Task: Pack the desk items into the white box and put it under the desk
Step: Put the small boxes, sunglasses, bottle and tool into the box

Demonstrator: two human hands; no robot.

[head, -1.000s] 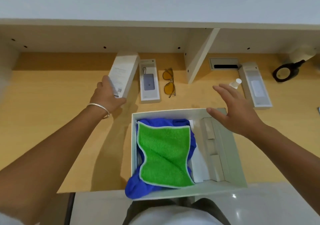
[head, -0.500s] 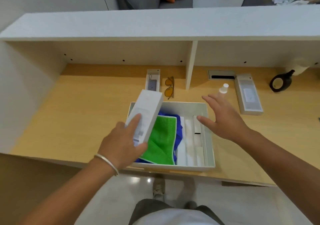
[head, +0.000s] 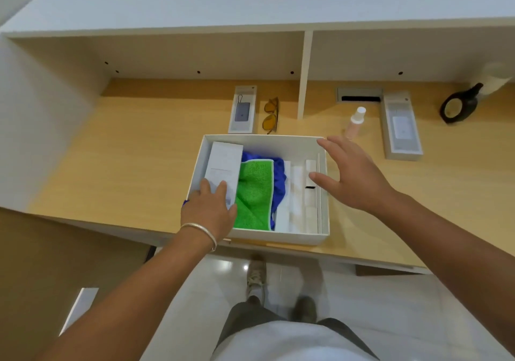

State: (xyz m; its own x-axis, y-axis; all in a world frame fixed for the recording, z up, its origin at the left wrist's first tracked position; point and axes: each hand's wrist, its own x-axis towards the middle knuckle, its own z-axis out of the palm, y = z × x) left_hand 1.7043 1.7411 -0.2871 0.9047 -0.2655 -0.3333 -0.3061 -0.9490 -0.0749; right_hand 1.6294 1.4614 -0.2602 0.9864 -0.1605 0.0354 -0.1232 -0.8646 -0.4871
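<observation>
A: What's the setup?

B: Wooden bench [head: 117,149] w/ a white shelf unit over the back, tiled floor below. The white box [head: 295,238] sits at the near edge, right in front of me, open-topped.

A: What's in it?

B: Green cloth [head: 252,193] lying on a blue cloth [head: 278,178], approx. mid-box. White cardboard inserts [head: 299,193] along the right side. A long white carton [head: 224,165] lies flat against the left wall.

A: And your hands?

B: My left hand [head: 209,213] is down in the near-left corner, fingers [head: 221,189] resting on the near end of the carton, thumb by the green cloth. Touching it, but not wrapped round it; more a loose flat press than a grip. My right hand [head: 354,177] hovers over the box's right wall, fingers spread wide, holding nothing.

A: What's left on the bench?

B: Behind the box: a small power-bank package [head: 242,110] and yellow-lensed glasses [head: 271,115] just beside it, both left of the shelf divider. Right of the divider: a small spray bottle [head: 354,122] standing upright near the box's far-right corner, then another flat package [head: 401,126], and a black round-framed thing [head: 459,104] far right; can't tell what it is.
</observation>
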